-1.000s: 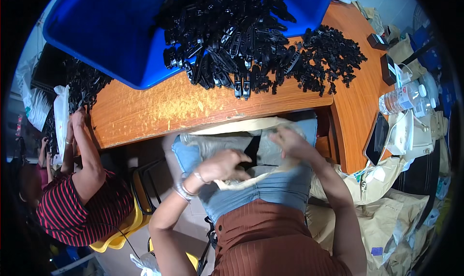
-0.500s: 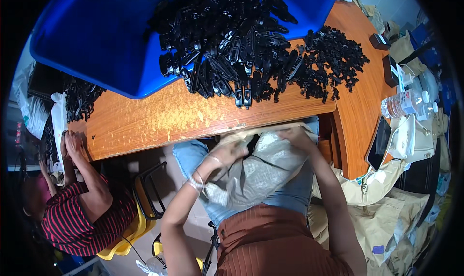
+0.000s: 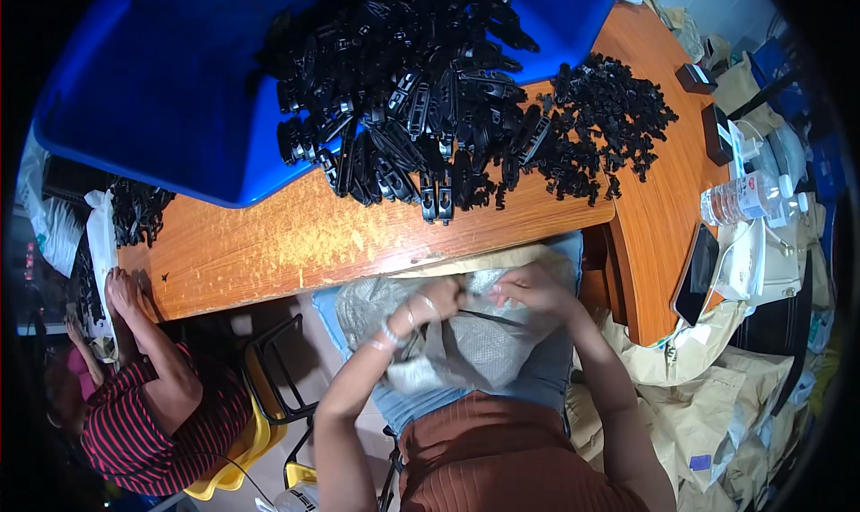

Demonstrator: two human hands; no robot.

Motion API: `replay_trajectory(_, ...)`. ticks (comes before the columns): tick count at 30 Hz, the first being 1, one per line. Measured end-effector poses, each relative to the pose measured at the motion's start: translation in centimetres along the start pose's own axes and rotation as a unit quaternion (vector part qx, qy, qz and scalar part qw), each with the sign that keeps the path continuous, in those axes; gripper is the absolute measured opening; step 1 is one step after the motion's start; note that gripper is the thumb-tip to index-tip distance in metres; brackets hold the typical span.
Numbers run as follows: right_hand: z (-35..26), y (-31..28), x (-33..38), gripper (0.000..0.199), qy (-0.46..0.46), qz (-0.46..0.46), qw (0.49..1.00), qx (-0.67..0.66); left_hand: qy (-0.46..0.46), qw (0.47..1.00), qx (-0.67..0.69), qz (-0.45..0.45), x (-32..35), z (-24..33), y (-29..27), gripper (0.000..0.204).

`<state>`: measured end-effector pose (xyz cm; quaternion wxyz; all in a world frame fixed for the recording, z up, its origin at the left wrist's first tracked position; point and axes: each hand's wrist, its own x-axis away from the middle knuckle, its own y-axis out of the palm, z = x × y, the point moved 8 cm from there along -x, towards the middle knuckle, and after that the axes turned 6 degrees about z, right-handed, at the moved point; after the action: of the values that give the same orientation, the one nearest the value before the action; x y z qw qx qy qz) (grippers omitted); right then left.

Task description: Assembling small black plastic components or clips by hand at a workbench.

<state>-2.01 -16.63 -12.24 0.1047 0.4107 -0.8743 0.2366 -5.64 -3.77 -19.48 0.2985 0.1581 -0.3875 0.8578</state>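
Note:
A grey woven sack [image 3: 488, 355] lies across my lap below the table edge. Over it, my left hand [image 3: 432, 304] has its fingers curled together near the middle of the sack. Close on its right, my right hand [image 3: 530, 290] holds its fingertips in a pinch, pointing toward the left hand. Motion blurs the fingertips of both hands, and what sits between them cannot be made out. Beyond the hands, long glossy black plastic clips [image 3: 385, 145] spill in a heap from a tilted blue bin [image 3: 152, 118] onto the wooden table [image 3: 313, 234].
Small black plastic pieces [image 3: 609, 118] are heaped right of the clips. A water bottle [image 3: 739, 200] and a phone [image 3: 696, 275] rest at the table's right side, with brown paper sacks [image 3: 690, 404] below. At left, a person in a striped shirt [image 3: 170, 413] sits with hands at the table.
My right hand has moved left from the sack's right edge, and my left hand slightly right, so they are closer together. The sack has bunched up toward the left; the view has shifted slightly.

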Motion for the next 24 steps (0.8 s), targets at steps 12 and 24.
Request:
replay_trajectory(12, -14.4, -7.6, -1.4, 0.009, -0.149, 0.532, 0.802, 0.227, 0.194, 0.892, 0.017, 0.408, 11.5, 14.4, -18.0, 0.010)
replay_trajectory(24, -11.2, -8.3, 0.5, 0.008, -0.176, 0.507, 0.844, -0.008, 0.082, 0.759, -0.085, 0.640, 10.3, 11.6, -22.5, 0.023)
